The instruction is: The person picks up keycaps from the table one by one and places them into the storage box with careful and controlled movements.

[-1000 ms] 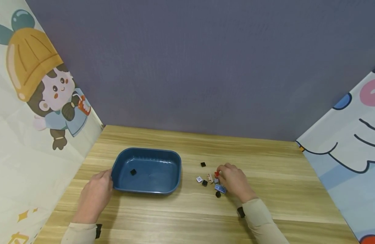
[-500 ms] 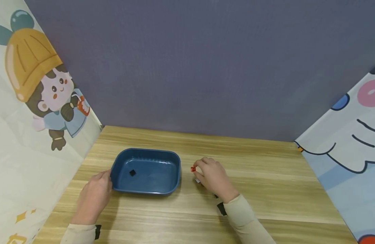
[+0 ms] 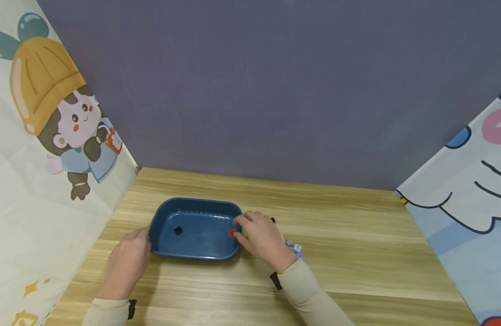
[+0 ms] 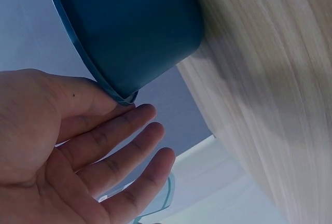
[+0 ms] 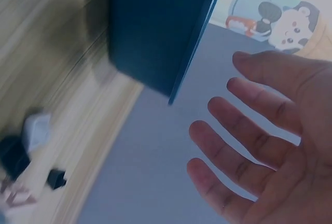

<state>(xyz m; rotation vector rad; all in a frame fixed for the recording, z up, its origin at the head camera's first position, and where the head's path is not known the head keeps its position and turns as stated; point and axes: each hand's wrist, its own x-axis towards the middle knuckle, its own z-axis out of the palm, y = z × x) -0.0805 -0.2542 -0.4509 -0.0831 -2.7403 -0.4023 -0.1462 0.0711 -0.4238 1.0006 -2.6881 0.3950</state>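
So the red piece (image 3: 232, 232) is inside the right end of the blue tray (image 3: 201, 246), close to the right wall. Can't tell if it's lying on the floor of the tray or still dropping, tbh.

The right hand (image 3: 259, 235) is right there with thumb and fingers spread apart, nothing between them, tips just over the right rim. My take on doing this bit well: get the tips properly past the rim and keep them low, cos letting go right at the edge could bounce a tiny thing back onto the counter (image 3: 218, 294). Lift clear before heading right too, or the knuckles might clip that rim.

The left hand (image 3: 130, 258) has the left rim pinched between thumb and index, which imo is exactly the right job: light hold, no tilting, so the black piece (image 3: 178, 230) over on the left of the tray floor doesn't slide about.

Out to the right on the counter, partly behind the right hand, there's a white piece (image 3: 297, 247), a grey piece (image 3: 289, 243) and a blue piece (image 3: 298, 254) bunched up, so I'd keep the wrist high and not sweep them
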